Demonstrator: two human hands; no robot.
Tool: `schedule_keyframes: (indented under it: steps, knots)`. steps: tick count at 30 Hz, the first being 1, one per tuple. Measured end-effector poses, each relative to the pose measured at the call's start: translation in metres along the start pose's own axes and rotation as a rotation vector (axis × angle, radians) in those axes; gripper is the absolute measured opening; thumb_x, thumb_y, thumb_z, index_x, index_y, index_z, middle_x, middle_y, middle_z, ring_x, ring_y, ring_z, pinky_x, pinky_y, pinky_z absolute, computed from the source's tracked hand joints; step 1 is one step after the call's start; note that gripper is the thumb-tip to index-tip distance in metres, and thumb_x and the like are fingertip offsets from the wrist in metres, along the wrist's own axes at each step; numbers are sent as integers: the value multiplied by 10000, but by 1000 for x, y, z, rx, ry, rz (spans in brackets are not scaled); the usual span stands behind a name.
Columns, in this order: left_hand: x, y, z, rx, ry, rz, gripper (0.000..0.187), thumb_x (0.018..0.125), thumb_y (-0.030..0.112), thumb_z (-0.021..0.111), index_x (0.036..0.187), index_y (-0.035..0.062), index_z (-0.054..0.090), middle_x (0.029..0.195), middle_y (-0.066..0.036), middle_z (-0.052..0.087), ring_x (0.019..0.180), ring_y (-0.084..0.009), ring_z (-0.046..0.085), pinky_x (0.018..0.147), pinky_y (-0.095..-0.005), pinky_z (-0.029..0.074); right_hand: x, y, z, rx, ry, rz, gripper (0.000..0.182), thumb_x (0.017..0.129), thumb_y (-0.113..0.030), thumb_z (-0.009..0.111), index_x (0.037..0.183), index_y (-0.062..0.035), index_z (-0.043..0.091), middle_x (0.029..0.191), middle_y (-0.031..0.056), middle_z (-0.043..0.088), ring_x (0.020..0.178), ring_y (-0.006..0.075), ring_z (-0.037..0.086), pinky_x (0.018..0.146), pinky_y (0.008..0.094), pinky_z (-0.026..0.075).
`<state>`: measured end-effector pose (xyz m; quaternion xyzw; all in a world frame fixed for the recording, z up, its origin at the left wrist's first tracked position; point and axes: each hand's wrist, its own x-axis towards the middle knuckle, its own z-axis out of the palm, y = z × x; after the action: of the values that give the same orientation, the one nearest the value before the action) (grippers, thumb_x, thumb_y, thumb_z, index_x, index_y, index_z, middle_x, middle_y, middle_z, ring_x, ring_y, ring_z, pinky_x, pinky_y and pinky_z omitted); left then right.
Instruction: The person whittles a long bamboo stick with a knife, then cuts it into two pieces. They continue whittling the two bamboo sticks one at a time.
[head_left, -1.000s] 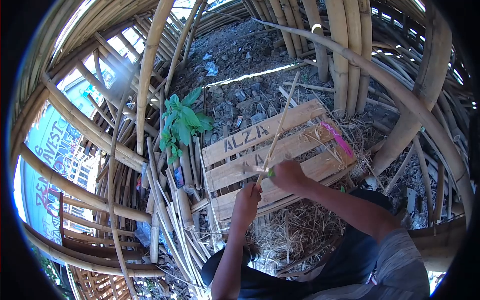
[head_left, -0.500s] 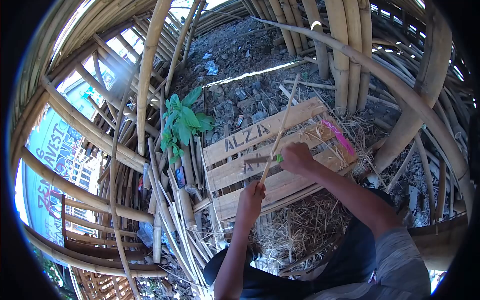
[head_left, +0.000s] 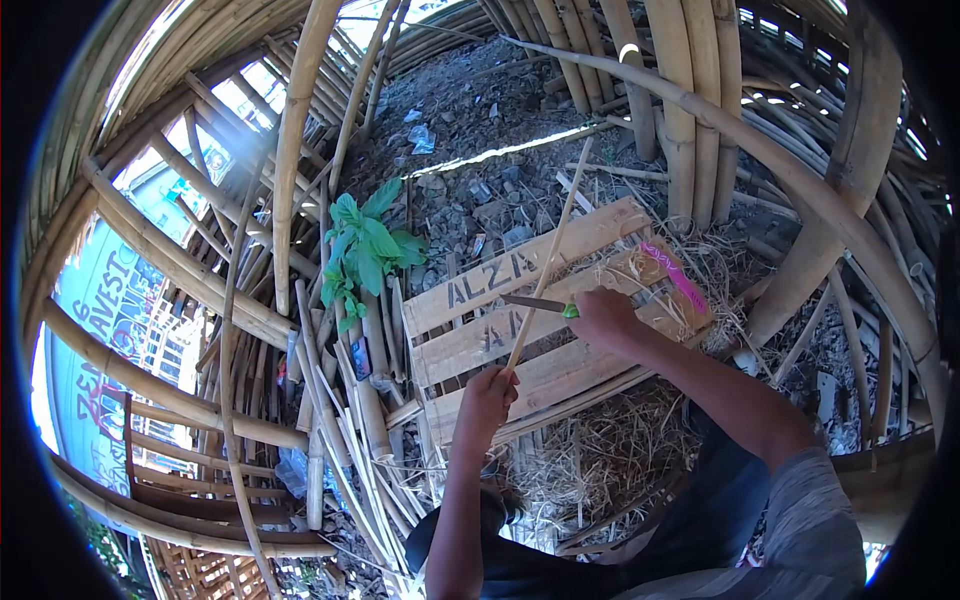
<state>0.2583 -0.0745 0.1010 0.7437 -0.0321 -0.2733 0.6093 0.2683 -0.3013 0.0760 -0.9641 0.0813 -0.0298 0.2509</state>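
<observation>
My left hand (head_left: 484, 402) is closed round the lower end of a long thin bamboo strip (head_left: 553, 250), which slants up and to the right above a slatted wooden crate (head_left: 450, 358). In my right hand (head_left: 604, 318) is the green handle of a knife (head_left: 535, 302). Its blade points left and crosses the strip around the middle; whether it touches the strip I cannot tell. Black letters mark the crate's slats, and a pink strip (head_left: 675, 275) lies at its right end.
Cut bamboo strips (head_left: 352, 465) lie left of the crate, beside a leafy green plant (head_left: 368, 245). Dry shavings (head_left: 610, 470) cover the ground in front of me. Thick bamboo poles (head_left: 690, 120) stand behind at the right, and a long curved pole (head_left: 790, 165) crosses there.
The knife has moved up along the strip with my right hand, and its blade now tilts differently. My left hand and the strip have shifted slightly left.
</observation>
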Motion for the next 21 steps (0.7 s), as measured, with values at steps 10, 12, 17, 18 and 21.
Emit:
schedule_keyframes:
  steps: [10, 12, 17, 18, 21]
  knots:
    - [3, -3, 8, 46, 2, 65, 257, 945, 234, 439, 750, 73, 483, 516, 64, 341, 384, -11, 234, 348, -194, 170, -24, -24, 33, 30, -103, -218, 271, 733, -262, 602, 713, 6, 640, 692, 202, 619, 686, 351, 630, 662, 442, 509]
    - [3, -5, 8, 83, 18, 111, 257, 944, 233, 441, 743, 77, 479, 514, 64, 341, 383, -11, 237, 347, -196, 173, -16, -16, 35, 28, -66, -284, 275, 738, -271, 599, 715, -1, 645, 668, 193, 619, 665, 352, 631, 641, 438, 510]
    - [2, 3, 9, 157, 113, 151, 273, 927, 185, 448, 725, 10, 503, 530, 21, 380, 473, -53, 336, 436, -237, 265, 3, -22, 15, 159, 24, 25, 294, 758, -282, 591, 705, 3, 642, 690, 212, 620, 676, 352, 633, 635, 454, 501]
    - [2, 2, 7, 159, 116, 122, 273, 925, 183, 449, 723, 6, 502, 528, 18, 381, 477, -59, 340, 441, -243, 273, -1, -25, 18, 137, -3, 16, 301, 761, -283, 590, 702, 7, 641, 698, 221, 619, 678, 354, 632, 631, 456, 500]
    - [2, -8, 6, 184, 114, 151, 271, 929, 200, 449, 722, 33, 498, 519, 30, 379, 443, -46, 319, 407, -231, 248, -19, -33, 46, 57, -96, -238, 308, 765, -274, 579, 696, 21, 634, 699, 227, 615, 681, 359, 632, 612, 456, 500]
